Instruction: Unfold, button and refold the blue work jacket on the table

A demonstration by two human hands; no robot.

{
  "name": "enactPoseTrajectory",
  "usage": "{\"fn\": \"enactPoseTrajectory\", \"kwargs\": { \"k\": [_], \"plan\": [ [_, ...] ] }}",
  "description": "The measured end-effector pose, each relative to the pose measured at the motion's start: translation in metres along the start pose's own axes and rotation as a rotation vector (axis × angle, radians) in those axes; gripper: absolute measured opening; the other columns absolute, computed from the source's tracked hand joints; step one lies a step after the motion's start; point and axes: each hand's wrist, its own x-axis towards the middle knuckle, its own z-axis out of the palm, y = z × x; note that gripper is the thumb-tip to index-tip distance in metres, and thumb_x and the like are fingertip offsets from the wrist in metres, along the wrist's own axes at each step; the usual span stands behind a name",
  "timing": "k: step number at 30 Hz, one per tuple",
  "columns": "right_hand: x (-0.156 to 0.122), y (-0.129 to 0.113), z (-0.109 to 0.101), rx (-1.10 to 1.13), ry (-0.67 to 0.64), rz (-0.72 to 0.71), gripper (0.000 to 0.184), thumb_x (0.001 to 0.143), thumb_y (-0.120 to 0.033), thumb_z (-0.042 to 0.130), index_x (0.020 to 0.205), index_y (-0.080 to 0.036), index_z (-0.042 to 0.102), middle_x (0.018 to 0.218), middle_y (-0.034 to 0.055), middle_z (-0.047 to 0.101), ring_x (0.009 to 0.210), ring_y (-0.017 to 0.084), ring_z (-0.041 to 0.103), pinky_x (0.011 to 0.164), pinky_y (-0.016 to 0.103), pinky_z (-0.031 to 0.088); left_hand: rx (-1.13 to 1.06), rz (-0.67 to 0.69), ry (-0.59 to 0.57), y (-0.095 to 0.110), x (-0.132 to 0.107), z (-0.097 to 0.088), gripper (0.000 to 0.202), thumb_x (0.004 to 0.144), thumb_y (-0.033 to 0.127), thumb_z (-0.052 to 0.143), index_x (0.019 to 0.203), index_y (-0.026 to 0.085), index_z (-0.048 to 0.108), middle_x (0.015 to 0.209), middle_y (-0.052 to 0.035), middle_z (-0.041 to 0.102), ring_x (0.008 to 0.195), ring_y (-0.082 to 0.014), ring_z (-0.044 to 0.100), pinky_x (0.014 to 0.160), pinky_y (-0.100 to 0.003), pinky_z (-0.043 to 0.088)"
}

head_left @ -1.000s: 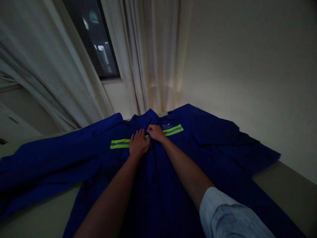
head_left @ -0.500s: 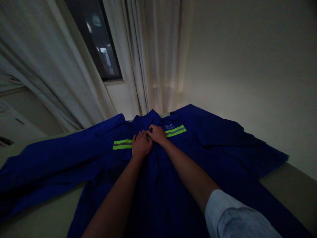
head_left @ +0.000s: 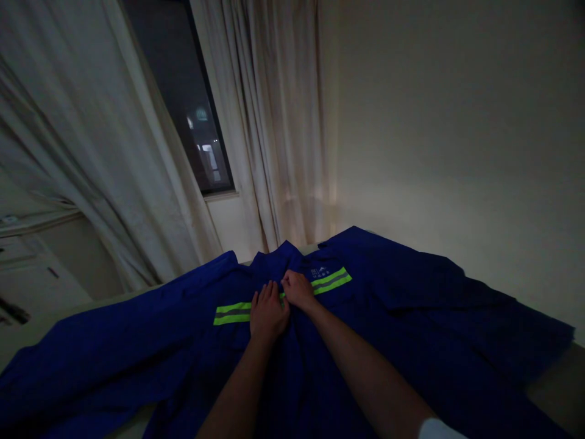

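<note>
A dark blue work jacket lies spread out with its collar at the far end and its sleeves out to both sides. Bright green reflective strips with a grey middle line cross its chest. My left hand rests on the chest beside the front opening, fingers stretched flat over the left strip. Close against it, my right hand has its fingers curled in and pinches the front edge of the jacket below the collar. The fingertips and any fastener under them are hidden. White lettering shows right of that hand.
The jacket lies on a pale greenish surface. Behind it hang light curtains beside a dark window. A plain wall rises at the right, and pale cabinet-like furniture stands at the far left.
The view has tilted up, so the jacket and hands sit lower in the picture. Both hands stay at the same part of the jacket front, with the left fingers slightly more spread.
</note>
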Motion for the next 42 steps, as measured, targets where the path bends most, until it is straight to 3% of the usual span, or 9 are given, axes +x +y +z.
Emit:
{"fn": "enactPoseTrajectory", "kwargs": {
  "k": [4,10,23,27,31,35,39,40,42],
  "plan": [
    [-0.001,-0.001,-0.001,-0.004,0.013,0.007,0.014,0.101,-0.027,0.059,0.103,-0.024,0.073,0.111,0.0072,0.080,0.105,0.022,0.073,0.084,0.030,0.049,-0.001,0.009,0.004,0.000,0.001,0.001,0.060,0.102,0.038,0.038,0.157,0.016,0.050,0.165,-0.0127,0.044,0.155,-0.0279,0.041,0.130,-0.050,0.028],
    [-0.001,-0.001,-0.002,-0.009,-0.002,-0.030,0.022,0.096,-0.045,0.068,0.106,-0.026,0.075,0.113,0.0050,0.079,0.106,0.022,0.073,0.085,0.029,0.050,-0.038,0.009,0.033,0.001,-0.002,-0.004,0.058,0.101,0.035,0.040,0.152,0.011,0.054,0.161,-0.0149,0.051,0.151,-0.0287,0.046,0.130,-0.052,0.027],
    [0.007,0.004,-0.002,0.036,0.034,0.084,0.021,0.100,-0.031,0.059,0.103,-0.022,0.078,0.111,0.0101,0.080,0.104,0.025,0.074,0.085,0.031,0.051,-0.052,0.009,0.010,0.000,-0.001,0.000,0.064,0.102,0.042,0.038,0.157,0.010,0.047,0.167,-0.0157,0.043,0.154,-0.0289,0.040,0.130,-0.049,0.024],
    [0.013,0.013,-0.013,0.050,0.094,0.118,0.031,0.106,-0.031,0.049,0.109,-0.018,0.077,0.110,0.0107,0.080,0.101,0.021,0.074,0.086,0.028,0.051,-0.053,0.011,0.022,0.000,0.001,0.001,0.064,0.102,0.044,0.038,0.154,0.009,0.049,0.166,-0.0175,0.044,0.154,-0.0308,0.040,0.129,-0.051,0.025],
    [0.006,0.014,-0.041,0.013,0.103,0.113,0.028,0.104,-0.024,0.050,0.115,-0.016,0.074,0.109,0.0122,0.078,0.101,0.022,0.073,0.087,0.030,0.052,-0.050,0.032,0.060,0.002,-0.003,-0.007,0.052,0.103,0.038,0.041,0.145,0.012,0.057,0.155,-0.0187,0.057,0.146,-0.0305,0.049,0.126,-0.050,0.029],
    [-0.060,0.000,-0.085,-0.056,0.066,-0.053,0.037,0.094,-0.020,0.068,0.131,-0.020,0.067,0.128,0.0111,0.070,0.121,0.022,0.065,0.105,0.033,0.046,-0.057,0.123,0.040,0.004,-0.010,-0.021,0.030,0.104,0.033,0.047,0.120,0.020,0.069,0.128,-0.0127,0.069,0.128,-0.0278,0.060,0.113,-0.045,0.044],
    [-0.182,-0.015,-0.118,-0.074,-0.402,-0.716,0.044,0.101,-0.048,0.066,0.141,-0.029,0.061,0.140,0.0068,0.068,0.128,0.022,0.061,0.110,0.035,0.043,-0.067,0.172,-0.023,0.008,-0.017,-0.029,0.029,0.103,0.041,0.061,0.120,0.018,0.068,0.129,-0.0107,0.067,0.122,-0.0273,0.062,0.107,-0.051,0.050],
    [-0.210,-0.015,-0.123,-0.103,-0.508,-0.831,0.049,0.102,-0.055,0.062,0.143,-0.030,0.060,0.138,0.0071,0.069,0.126,0.023,0.063,0.109,0.036,0.043,-0.069,0.177,-0.032,0.010,-0.019,-0.029,0.034,0.103,0.043,0.062,0.125,0.018,0.067,0.133,-0.0112,0.066,0.123,-0.0280,0.062,0.108,-0.053,0.050],
    [-0.251,-0.008,-0.130,-0.193,-0.597,-0.880,0.055,0.101,-0.064,0.059,0.143,-0.028,0.060,0.129,0.0090,0.073,0.118,0.026,0.067,0.104,0.039,0.046,-0.076,0.182,-0.044,0.015,-0.028,-0.030,0.042,0.102,0.045,0.063,0.136,0.019,0.063,0.140,-0.0128,0.063,0.127,-0.0298,0.061,0.110,-0.056,0.048]
  ]
}}
